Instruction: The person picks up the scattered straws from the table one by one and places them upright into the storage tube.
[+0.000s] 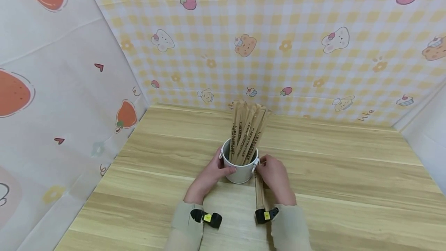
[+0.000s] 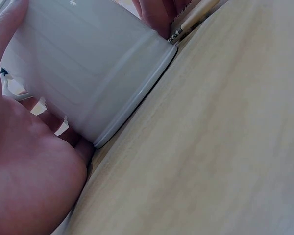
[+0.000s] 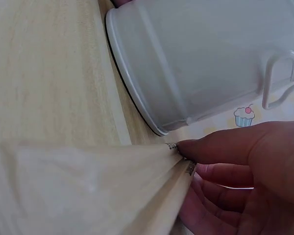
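Observation:
A small white metal bucket (image 1: 238,174) with side handles stands upright on the wooden table. Several brown paper-wrapped straws (image 1: 248,136) with dark print lean in it, their tops fanned above the rim. My left hand (image 1: 210,173) holds the bucket from the left, thumb (image 2: 5,29) on the near side and fingers round behind. At the bucket's right side, my right hand (image 1: 275,173) pinches paper-wrapped straws (image 1: 259,193) between thumb and fingers. Their near ends point back toward my right wrist. The pinched wrappers (image 3: 152,171) look large and blurred in the right wrist view, beside the bucket's base.
The wood-grain table (image 1: 348,173) extends to both sides. A yellow checked cloth (image 1: 289,22) with cartoon prints hangs along the back edge, and a white printed cloth (image 1: 69,88) hangs on the left. Black wrist cameras (image 1: 216,220) sit over the sleeves.

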### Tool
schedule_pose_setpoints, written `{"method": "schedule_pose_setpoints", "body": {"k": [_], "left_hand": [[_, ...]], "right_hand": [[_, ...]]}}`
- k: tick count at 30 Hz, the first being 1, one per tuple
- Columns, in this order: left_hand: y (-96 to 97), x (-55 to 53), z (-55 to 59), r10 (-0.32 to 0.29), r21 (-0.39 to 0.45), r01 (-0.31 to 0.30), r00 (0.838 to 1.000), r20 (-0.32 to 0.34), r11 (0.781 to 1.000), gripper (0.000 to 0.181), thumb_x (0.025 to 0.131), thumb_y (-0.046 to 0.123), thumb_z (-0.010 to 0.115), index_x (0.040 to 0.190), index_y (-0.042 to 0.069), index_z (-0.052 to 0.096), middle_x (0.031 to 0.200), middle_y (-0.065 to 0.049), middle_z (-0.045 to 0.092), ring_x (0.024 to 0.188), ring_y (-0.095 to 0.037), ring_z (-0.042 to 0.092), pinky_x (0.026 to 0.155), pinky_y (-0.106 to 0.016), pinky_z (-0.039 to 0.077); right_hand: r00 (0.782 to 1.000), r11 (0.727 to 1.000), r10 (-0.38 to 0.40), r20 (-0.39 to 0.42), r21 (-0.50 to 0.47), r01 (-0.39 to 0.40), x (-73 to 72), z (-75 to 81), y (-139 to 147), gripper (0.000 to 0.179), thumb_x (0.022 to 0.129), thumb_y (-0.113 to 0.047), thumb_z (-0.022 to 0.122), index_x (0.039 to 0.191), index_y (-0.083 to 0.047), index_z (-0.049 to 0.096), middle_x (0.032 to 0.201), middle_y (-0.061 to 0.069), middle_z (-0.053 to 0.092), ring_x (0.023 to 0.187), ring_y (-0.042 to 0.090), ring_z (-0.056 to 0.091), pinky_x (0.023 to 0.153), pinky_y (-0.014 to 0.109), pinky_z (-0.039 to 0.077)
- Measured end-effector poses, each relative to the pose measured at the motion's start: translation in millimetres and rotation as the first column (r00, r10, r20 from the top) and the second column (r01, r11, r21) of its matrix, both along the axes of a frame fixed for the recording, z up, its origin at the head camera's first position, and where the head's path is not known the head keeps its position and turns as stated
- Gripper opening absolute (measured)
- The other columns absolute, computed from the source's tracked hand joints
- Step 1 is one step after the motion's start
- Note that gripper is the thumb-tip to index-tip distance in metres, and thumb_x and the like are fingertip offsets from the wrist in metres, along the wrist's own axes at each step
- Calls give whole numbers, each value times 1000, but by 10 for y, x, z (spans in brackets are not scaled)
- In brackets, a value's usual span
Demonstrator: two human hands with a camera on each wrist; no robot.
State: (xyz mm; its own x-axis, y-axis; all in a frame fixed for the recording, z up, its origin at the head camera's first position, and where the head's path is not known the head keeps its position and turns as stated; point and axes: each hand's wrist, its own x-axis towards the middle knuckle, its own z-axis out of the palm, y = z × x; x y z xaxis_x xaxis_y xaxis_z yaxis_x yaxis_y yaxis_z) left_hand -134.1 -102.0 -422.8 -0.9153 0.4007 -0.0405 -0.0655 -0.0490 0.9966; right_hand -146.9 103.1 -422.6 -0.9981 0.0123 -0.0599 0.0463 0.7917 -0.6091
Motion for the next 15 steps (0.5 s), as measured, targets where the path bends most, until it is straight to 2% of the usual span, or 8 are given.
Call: {"method": "schedule_pose_setpoints", "body": {"k": [8,15], "left_hand": [[-3,11,4,-2,9,2,1000,-13,1000,85,77,14,67,142,25,14,144,-7,23,130,-20,23,104,-35,20],[0,16,18,-1,10,1,1000,-12,1000,86,76,14,68,142,24,14,144,-8,23,130,-21,23,105,-36,19]], "right_hand": [[999,999,2,55,-35,0,7,30,40,23,79,-19,58,95,-3,62,81,5,62,70,19,54,59,35,45],[999,999,7,46,-46,-5,12,28,69,19,80,-22,60,89,-5,60,74,3,57,64,18,50,54,30,41]]}}
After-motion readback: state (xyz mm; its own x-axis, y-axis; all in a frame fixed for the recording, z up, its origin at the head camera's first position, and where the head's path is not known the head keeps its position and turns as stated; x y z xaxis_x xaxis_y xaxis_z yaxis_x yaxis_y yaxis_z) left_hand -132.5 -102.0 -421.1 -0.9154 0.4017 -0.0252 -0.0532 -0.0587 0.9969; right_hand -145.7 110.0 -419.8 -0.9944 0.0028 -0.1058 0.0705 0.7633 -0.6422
